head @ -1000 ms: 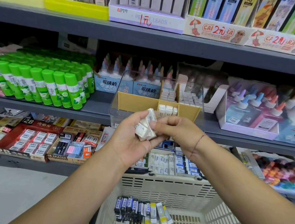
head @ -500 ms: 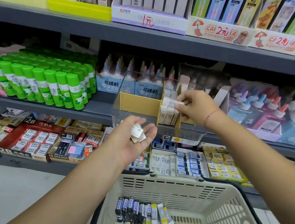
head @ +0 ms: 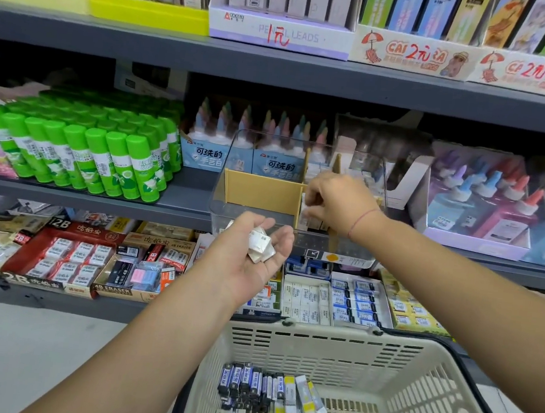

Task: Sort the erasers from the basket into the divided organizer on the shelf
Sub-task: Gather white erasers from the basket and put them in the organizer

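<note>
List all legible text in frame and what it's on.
"LEADS", red "1元": white box, top shelf.
"2元": cartoon boxes.
"可洗的": blue glue boxes.
"2B": red eraser box.
"4B ERASER": tan box.
Too blurred: green glue sticks, loose erasers in basket, wrapped erasers in left hand.

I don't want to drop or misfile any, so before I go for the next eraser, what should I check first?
1. Supply in the left hand: ok, several white erasers lie in the upturned palm.
2. Right hand free for the next pick: cannot tell, its fingertips are down inside the organizer and partly hidden.
3. Room in the compartment being filled: cannot tell, the right hand covers most of it.
4. Basket close below both hands: ok.
5. More stock to sort: ok, blue and yellow sleeved erasers lie in the basket.
</note>
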A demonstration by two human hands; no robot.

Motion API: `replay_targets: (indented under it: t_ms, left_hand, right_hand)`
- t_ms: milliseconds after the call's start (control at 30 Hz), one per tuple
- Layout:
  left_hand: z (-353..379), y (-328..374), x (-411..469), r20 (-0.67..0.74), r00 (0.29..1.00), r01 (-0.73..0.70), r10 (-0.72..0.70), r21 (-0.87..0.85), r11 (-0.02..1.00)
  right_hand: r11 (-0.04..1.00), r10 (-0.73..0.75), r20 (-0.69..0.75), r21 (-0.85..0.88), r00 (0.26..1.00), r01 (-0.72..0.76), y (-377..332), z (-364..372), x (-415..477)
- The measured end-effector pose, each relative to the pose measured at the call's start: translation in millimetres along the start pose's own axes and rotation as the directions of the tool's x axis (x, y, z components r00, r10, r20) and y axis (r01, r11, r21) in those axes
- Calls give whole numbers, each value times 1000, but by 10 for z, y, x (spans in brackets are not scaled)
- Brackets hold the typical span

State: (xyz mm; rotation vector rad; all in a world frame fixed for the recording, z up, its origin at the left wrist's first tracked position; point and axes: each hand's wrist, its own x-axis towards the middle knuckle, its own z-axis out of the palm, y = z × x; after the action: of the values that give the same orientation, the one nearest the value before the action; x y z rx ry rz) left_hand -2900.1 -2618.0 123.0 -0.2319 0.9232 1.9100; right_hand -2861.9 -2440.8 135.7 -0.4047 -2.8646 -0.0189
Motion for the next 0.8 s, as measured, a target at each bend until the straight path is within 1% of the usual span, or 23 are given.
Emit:
replay_targets:
  t_ms: [167, 233, 267, 300, 333, 400, 433, 467, 567, 633, 667, 800]
  left_hand:
    - [27, -21, -21, 57, 998, 20, -21, 4, 1000]
    - [40, -21, -36, 99, 995, 26, -25, -3, 1000]
    - [47, -19, -41, 114, 993, 23, -23, -2, 1000]
    - [55, -18, -43, 125, 992, 18, -18, 2, 1000]
    - [56, -15, -38, 135, 991, 10, -11, 3, 1000]
    - [54, -9, -19, 166, 986, -3, 5, -15, 1000]
    - [52, -11, -9, 188, 982, -4, 9, -29, 1000]
    - [51, -18, -4, 203, 979, -3, 11, -42, 999]
    - [55, -54, 4, 199, 980, -11, 19, -42, 999]
    - [54, -72, 2, 195, 980, -24, 32, -45, 999]
    - [53, -78, 3, 197, 980, -31, 39, -45, 999]
    - [65, -91, -5, 230, 973, -32, 35, -16, 999]
  right_hand:
    - [998, 28, -28, 63, 999, -26, 8, 56, -31]
    - [985, 80, -71, 158, 994, -68, -16, -1, -75]
    - [965, 119, -112, 247, 987, -88, -52, -52, -115]
    - [925, 165, -145, 365, 976, -103, -111, -114, -175]
    - [862, 209, -157, 495, 965, -106, -189, -179, -250]
    - [673, 260, -89, 731, 961, -115, -365, -268, -429]
    - [584, 260, -30, 801, 965, -133, -444, -277, -517]
    - [544, 254, 18, 824, 967, -158, -510, -260, -593]
    - [561, 292, 68, 796, 954, -229, -596, -151, -714]
    - [533, 311, 93, 807, 946, -254, -603, -102, -738]
    - [492, 316, 122, 827, 941, -272, -601, -93, -743]
    - [271, 331, 256, 896, 908, -351, -596, -103, -743]
